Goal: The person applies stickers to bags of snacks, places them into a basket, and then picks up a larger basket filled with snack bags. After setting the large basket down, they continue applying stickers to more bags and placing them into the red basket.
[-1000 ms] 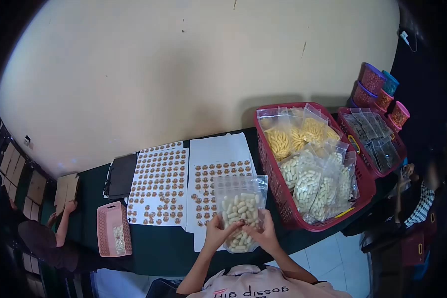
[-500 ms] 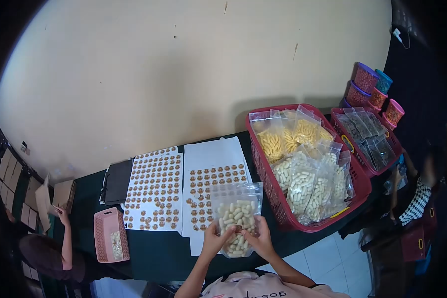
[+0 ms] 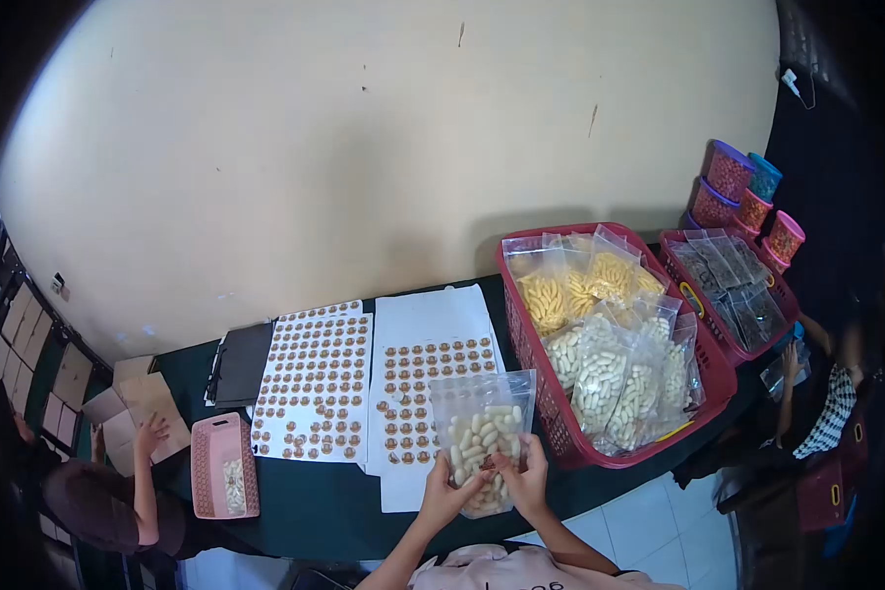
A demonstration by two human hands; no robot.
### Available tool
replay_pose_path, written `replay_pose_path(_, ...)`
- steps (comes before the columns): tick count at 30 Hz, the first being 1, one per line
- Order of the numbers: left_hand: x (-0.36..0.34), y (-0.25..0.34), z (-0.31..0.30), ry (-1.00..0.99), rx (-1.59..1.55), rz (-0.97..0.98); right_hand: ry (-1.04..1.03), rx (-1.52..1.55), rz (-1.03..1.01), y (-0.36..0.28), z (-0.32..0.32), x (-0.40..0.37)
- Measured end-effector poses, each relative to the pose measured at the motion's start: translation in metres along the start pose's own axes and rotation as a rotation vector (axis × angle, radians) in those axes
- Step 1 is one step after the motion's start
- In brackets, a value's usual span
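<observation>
A clear plastic bag [image 3: 484, 425] of white, oval, peanut-shaped snacks is held upright between both my hands, in front of my body. My left hand [image 3: 449, 494] grips its lower left side, and my right hand [image 3: 527, 480] its lower right. Both thumbs press on the bag's front at a small brown round sticker [image 3: 489, 462], partly covered by them. Just behind the bag lies a white sheet [image 3: 429, 313] with rows of brown round stickers, some spots bare. A fuller sticker sheet [image 3: 315, 379] lies left of it.
A large red basket [image 3: 533, 344] holds bags of yellow and white snacks. Behind it stand a smaller red basket [image 3: 754, 346] of dark packets and stacked tubs [image 3: 731, 172]. Left are a pink basket [image 3: 205, 472], a black folder [image 3: 238, 366] and a person handling a cardboard box [image 3: 157, 405]. Another person works at right.
My thumbs stay on the sticker while the bag shifts slightly to the right in view. The person at left has lowered the cardboard, which now shows as an opened box.
</observation>
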State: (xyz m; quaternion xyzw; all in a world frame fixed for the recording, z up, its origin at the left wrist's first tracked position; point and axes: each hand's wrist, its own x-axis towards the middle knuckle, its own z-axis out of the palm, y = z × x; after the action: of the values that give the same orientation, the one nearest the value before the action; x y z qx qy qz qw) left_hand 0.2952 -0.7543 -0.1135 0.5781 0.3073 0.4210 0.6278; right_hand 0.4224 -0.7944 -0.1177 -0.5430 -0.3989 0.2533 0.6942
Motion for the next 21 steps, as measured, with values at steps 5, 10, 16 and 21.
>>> replay_pose_path(5, 0.006, -0.008, 0.002, 0.06, 0.068, 0.036, 0.035, -0.043, -0.035, 0.013, -0.001, 0.003)
replay_pose_path(10, 0.009, 0.003, 0.006, 0.144, 0.046, 0.018, 0.017, -0.076, -0.1, -0.006, 0.009, 0.0)
replay_pose_path(16, 0.01, -0.001, -0.004, 0.096, 0.143, 0.071, -0.002, -0.134, -0.072, -0.005, 0.011, 0.002)
replay_pose_path(21, 0.01, -0.002, -0.006, 0.159, 0.056, 0.05, -0.053, -0.152, -0.02, -0.011, 0.012, 0.007)
